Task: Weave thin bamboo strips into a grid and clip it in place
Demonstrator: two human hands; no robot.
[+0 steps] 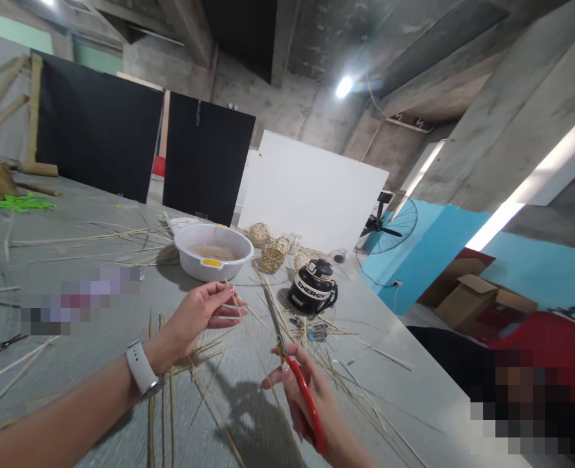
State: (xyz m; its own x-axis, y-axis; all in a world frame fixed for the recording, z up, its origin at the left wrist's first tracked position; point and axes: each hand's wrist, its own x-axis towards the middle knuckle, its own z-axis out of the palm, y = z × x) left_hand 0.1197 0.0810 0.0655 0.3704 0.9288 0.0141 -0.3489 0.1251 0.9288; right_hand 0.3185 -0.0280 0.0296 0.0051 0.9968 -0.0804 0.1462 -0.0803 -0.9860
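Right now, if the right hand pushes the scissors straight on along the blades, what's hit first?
Likely the thin strip pinched in the left hand; the right hand aims the scissors just beside it. Depth unclear.

"ENERGY" (white letters) on black jug (313,287)

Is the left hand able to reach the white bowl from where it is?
Probably yes. The left hand, pinching a thin strip, is just in front of the white bowl, with only loose strips on the table between them.
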